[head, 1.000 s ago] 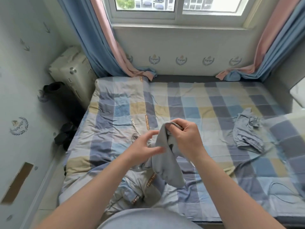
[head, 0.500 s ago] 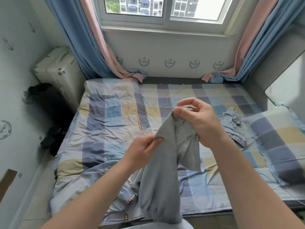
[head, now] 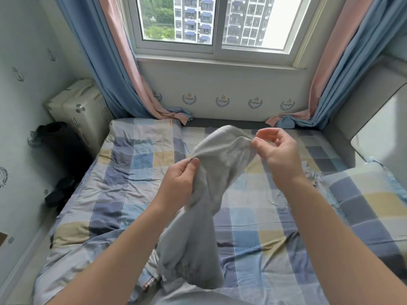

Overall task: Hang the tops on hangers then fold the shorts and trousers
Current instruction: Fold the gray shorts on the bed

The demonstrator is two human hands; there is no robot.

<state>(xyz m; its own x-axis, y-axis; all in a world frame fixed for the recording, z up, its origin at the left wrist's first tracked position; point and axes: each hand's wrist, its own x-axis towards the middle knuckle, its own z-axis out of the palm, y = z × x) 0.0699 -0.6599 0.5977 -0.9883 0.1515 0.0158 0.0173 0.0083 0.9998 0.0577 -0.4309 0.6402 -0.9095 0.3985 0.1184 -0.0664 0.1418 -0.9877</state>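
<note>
The grey garment (head: 209,194) hangs in the air above the bed (head: 123,186), its top edge stretched between both my grips. My left grip (head: 179,183) is clamped on one end of that edge; my right grip (head: 278,157) pinches the other end. A checked pillow (head: 363,205) lies to the right, and the window (head: 211,20) is beyond.
</note>
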